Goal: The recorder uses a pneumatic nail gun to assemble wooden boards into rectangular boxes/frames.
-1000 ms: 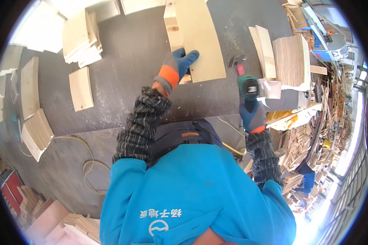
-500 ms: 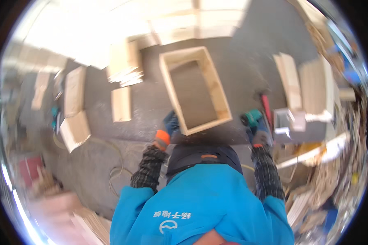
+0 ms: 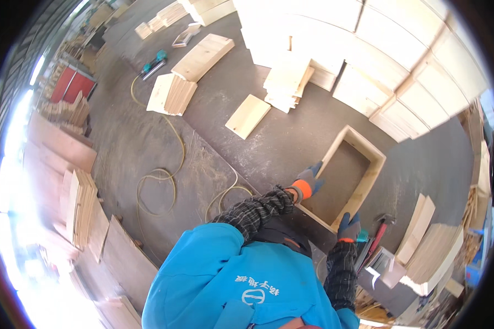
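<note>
A rectangular wooden frame (image 3: 372, 151), open in the middle, lies on the dark work surface in front of me. My left hand (image 3: 308, 182), in a grey and orange glove, grips its left side board, with the fingers reaching over the edge. At the near right corner, my gloved right hand (image 3: 348, 227) is closed on the frame's end. A teal power drill (image 3: 362, 236) rests just right of that hand, partly hidden by it. Beside the drill lies a hammer (image 3: 378, 237) with a red handle.
Stacked boards (image 3: 433, 252) stand at the right, near a small open box (image 3: 380, 264). Beyond my left hand are a single board (image 3: 248, 116), a board pile (image 3: 288, 82) and more stacked boards (image 3: 173, 94). A yellowish hose (image 3: 175, 159) curls across the floor; pale wooden boxes (image 3: 389, 60) rise behind.
My view has turned left, so the frame appears lower right. My right hand has let go of the drill and taken the frame's near corner. My left hand has moved farther along its side.
</note>
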`<state>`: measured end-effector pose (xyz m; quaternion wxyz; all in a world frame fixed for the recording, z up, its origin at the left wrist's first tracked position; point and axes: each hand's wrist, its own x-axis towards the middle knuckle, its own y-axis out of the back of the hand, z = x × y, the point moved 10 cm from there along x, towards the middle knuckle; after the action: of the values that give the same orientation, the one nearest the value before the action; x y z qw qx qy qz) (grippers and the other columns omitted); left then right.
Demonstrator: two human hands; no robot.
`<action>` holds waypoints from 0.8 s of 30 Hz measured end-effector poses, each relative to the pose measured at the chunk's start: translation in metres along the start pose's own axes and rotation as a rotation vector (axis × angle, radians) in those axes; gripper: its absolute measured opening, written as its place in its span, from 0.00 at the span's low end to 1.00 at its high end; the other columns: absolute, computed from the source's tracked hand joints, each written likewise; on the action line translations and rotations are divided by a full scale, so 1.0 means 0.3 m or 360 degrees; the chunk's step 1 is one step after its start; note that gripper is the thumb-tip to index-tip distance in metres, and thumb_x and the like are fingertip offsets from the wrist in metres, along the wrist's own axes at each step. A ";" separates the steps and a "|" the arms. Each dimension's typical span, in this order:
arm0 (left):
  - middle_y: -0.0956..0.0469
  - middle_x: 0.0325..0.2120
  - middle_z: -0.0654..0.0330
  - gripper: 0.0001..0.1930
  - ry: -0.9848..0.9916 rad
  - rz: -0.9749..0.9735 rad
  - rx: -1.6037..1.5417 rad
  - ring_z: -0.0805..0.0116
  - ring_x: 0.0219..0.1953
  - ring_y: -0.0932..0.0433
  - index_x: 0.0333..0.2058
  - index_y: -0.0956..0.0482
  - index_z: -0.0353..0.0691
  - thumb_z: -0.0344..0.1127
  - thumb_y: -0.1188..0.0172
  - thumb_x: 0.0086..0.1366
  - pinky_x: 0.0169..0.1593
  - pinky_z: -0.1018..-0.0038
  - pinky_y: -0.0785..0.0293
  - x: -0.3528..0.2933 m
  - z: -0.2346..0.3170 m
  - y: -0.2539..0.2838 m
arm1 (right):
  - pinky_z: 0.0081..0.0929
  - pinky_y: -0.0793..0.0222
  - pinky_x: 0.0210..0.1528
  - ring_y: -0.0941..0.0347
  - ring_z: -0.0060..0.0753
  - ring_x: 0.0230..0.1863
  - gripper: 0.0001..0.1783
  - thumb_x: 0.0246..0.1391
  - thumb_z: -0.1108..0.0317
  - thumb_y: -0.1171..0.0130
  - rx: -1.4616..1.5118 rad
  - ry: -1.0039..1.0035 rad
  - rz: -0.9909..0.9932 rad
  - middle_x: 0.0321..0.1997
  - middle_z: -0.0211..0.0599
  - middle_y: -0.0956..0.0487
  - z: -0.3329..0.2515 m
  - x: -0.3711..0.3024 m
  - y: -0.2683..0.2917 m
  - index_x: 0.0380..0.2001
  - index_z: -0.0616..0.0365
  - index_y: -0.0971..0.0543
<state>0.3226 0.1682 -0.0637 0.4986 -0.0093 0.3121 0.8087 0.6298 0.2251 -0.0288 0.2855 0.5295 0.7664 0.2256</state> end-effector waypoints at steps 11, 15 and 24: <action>0.11 0.47 0.51 0.30 0.0156 0.1094 -0.0232 0.62 0.42 0.12 0.68 0.21 0.43 0.42 0.29 0.69 0.47 0.68 0.16 -0.083 -0.461 1.065 | 0.47 0.25 0.64 0.21 0.55 0.63 0.32 0.70 0.61 0.37 -0.0485 0.0234 0.0558 0.69 0.64 0.23 -0.220 -0.050 0.234 0.70 0.69 0.27; 0.18 0.59 0.45 0.31 0.0138 0.1312 0.0128 0.48 0.54 0.13 0.66 0.21 0.42 0.43 0.28 0.66 0.58 0.59 0.17 0.091 -0.440 1.403 | 0.49 0.26 0.65 0.23 0.58 0.65 0.33 0.68 0.65 0.36 -0.0691 0.0392 0.0650 0.71 0.62 0.25 -0.536 -0.085 0.215 0.71 0.70 0.28; 0.34 0.73 0.36 0.32 0.0273 0.1526 0.0924 0.31 0.75 0.36 0.71 0.28 0.43 0.42 0.39 0.69 0.75 0.40 0.39 0.844 -0.541 1.999 | 0.44 0.20 0.58 0.18 0.57 0.60 0.30 0.63 0.76 0.37 -0.0493 0.0601 0.0089 0.65 0.57 0.18 -1.059 -0.146 -0.336 0.69 0.67 0.25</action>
<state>-0.3399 0.1028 0.0203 0.0305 0.2053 0.5303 0.8220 0.3582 0.1360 0.1480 0.2086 0.4489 0.7474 0.4431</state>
